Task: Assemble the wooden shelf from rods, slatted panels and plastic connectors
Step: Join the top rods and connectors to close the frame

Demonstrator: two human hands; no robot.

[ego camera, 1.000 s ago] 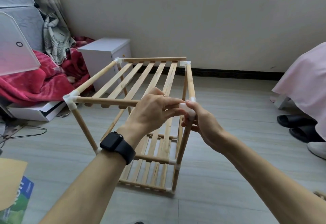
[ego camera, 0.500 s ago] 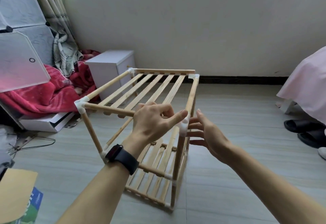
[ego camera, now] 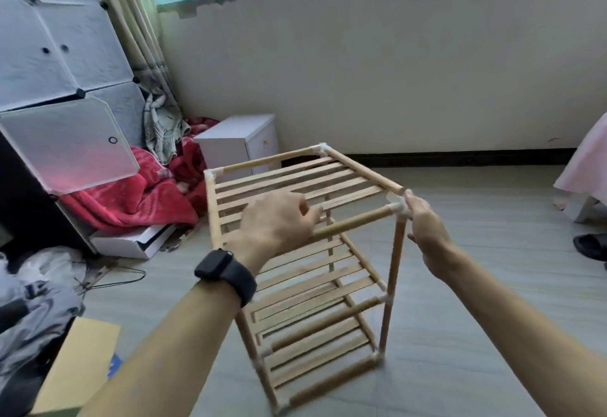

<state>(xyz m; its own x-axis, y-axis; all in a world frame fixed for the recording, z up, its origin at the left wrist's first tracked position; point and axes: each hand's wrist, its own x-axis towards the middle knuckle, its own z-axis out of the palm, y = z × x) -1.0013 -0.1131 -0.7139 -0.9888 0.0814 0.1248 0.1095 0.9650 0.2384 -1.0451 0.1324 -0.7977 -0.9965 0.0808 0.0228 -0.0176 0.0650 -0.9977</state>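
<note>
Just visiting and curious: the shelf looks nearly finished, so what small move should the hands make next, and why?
Probably settle the shelf flat on the floor. It looks tilted, with the left hand gripping the near top rod and the right hand at the corner connector; nothing looks left to join.

**Pale wood, white joints, a red heap at the left**

The shelf (ego camera: 328,177) is pale honey wood, its panels striped in parallel slats; its connectors (ego camera: 323,148) are white. The watch (ego camera: 226,272) is black. The floor (ego camera: 460,318) is grey with faint plank lines, the wall (ego camera: 361,72) cream, the skirting (ego camera: 460,157) black. At far left are a crimson blanket (ego camera: 138,193), a white cabinet (ego camera: 236,141), a grey-and-white patterned cloth (ego camera: 162,124) and a beige striped curtain (ego camera: 138,22). Near left lies tan cardboard (ego camera: 85,361). Pink bedding (ego camera: 588,160) shows at right.
</note>
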